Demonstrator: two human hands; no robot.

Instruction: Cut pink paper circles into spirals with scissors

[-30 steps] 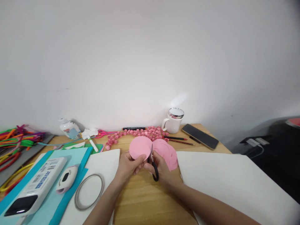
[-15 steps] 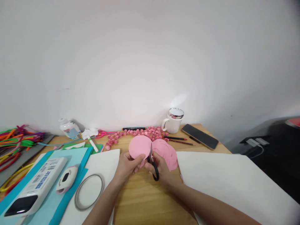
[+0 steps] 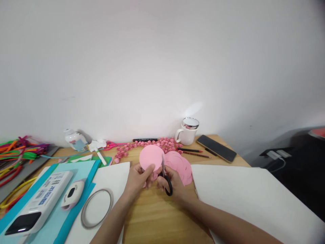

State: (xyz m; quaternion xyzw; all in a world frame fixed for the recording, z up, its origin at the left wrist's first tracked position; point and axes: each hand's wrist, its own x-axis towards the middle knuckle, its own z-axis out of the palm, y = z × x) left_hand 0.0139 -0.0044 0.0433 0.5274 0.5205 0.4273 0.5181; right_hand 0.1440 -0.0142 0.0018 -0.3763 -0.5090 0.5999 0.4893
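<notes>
Between thumb and fingers, my left hand [image 3: 139, 177] pinches a round pink paper disc [image 3: 151, 156] by its lower edge. My right hand [image 3: 174, 179] is closed on scissors [image 3: 168, 185] with black handles, its fingers around the loops. The blades point upward at the disc's right edge; whether they bite into the paper I cannot tell. Just behind my right hand lies a pile of pink paper circles [image 3: 180, 166]. Many small rolled pink paper pieces [image 3: 162, 144] are spread behind the disc.
White sheets [image 3: 248, 189] lie at right, with a phone [image 3: 217, 148], pencils [image 3: 195, 154] and a lidded mug [image 3: 188, 131] behind. At left are a tape ring [image 3: 109, 203], a long white device [image 3: 40, 203], blue paper [image 3: 57, 222] and a bottle [image 3: 75, 139]. A wall stands behind the table.
The disc has tilted and shifted up slightly, and my left thumb has moved up with it. The scissors stay at its right edge, almost unmoved.
</notes>
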